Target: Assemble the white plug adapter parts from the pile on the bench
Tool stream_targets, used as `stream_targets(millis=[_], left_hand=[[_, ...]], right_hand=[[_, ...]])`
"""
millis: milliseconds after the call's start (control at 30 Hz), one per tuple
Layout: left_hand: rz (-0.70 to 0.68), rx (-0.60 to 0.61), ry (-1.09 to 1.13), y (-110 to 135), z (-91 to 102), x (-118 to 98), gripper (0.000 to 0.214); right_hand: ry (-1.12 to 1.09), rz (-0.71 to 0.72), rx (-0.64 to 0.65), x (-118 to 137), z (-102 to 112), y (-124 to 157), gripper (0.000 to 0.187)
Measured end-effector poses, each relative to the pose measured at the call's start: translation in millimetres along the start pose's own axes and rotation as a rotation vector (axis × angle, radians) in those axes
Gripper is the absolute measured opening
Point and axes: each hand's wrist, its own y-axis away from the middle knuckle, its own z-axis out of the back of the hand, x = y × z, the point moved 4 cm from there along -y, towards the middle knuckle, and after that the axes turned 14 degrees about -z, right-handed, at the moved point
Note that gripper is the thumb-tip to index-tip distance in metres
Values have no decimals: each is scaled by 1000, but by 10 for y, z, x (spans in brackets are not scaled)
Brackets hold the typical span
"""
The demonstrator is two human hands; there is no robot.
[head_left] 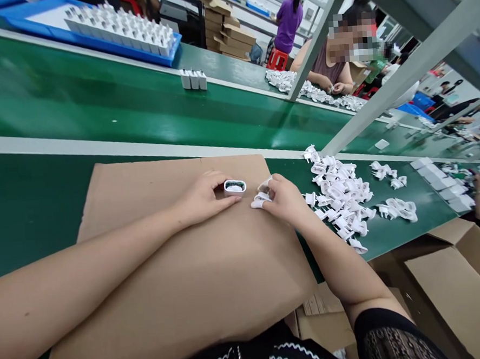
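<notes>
My left hand (208, 197) grips a white oval charger housing (235, 188) between thumb and fingers. The housing's open end faces up, and a bit of green circuit board shows inside. Just to the right, my right hand (282, 198) pinches a small white plug cap (261, 199); its fingertips wear pale covers. A short gap parts the cap from the housing. Both hands are over a brown cardboard sheet (189, 280). To the right of my right hand lies a heap of white plug caps (342, 189) with prongs.
Beyond the cardboard runs a green conveyor belt (138, 110) carrying three white chargers (194, 79). A blue tray (30, 16) full of chargers stands at the far left. Slanted metal posts (381, 89) rise at right. Open cartons (453, 280) sit lower right. Co-workers sit across the line.
</notes>
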Motion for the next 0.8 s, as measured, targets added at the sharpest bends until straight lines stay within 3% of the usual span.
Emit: stream_targets(millis=[133,300,367,467,600,700,800], left_hand=[[-36,6,27,-6,1,-12,32],[-83,17,35,-14,0,-28,35],[-71,16,41,-12,1,-24,36],[-76,31,33,-9,1,-23,29],[-64,39,17,-13,7,-23,31],[-13,46,27,-21,1,-11,37],[14,53,33,-29,-12,1,40]], right_hand=[[-388,49,-111,-56,57,-70,22],[-757,20,92,-131,-39,-150,54],[-726,32,111,-144,-70,-156,46],[-443,99,15,-142,-40,-132,25],[-132,113,-53,-134,13,-119,20],[-296,69,-96,-104,48,-135,13],[-536,12,-158,-22,55,-101,19]])
